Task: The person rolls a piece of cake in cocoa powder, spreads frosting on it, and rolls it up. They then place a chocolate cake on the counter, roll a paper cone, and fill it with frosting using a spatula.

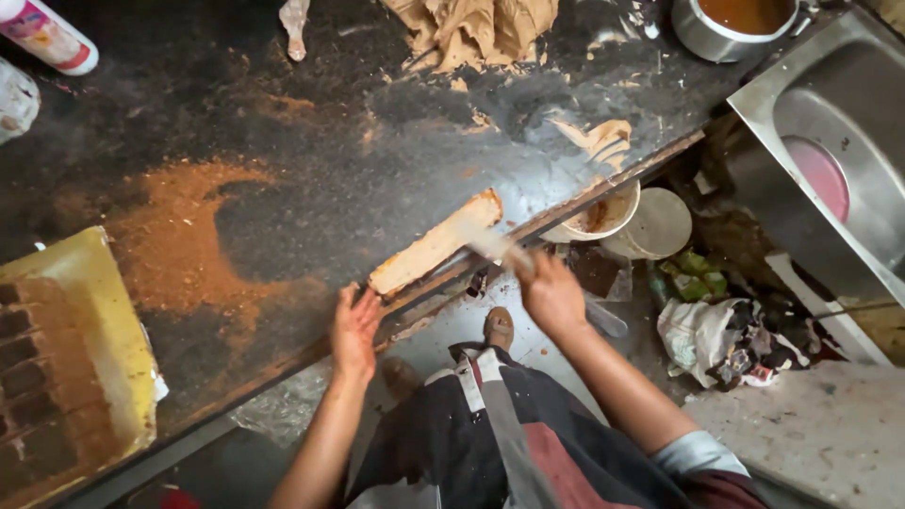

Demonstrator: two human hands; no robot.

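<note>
A long strip of tan dough (pixel 436 244) lies along the front edge of the dark countertop (pixel 311 123). My right hand (pixel 550 292) is shut on the handle of a flat scraper (pixel 495 247), whose blurred blade meets the right end of the strip. Just left of the strip, my left hand (pixel 354 327) rests open with its fingers on the counter edge. A brown powder patch (pixel 179 240) spreads over the counter to the left.
A yellow mould tray (pixel 71 349) sits at the front left. A dough lump (pixel 471 26) and a metal pot (pixel 731 24) are at the back. A steel sink (pixel 830 141) stands to the right. Bowls (pixel 613 212) and rags (pixel 716 339) lie on the floor below.
</note>
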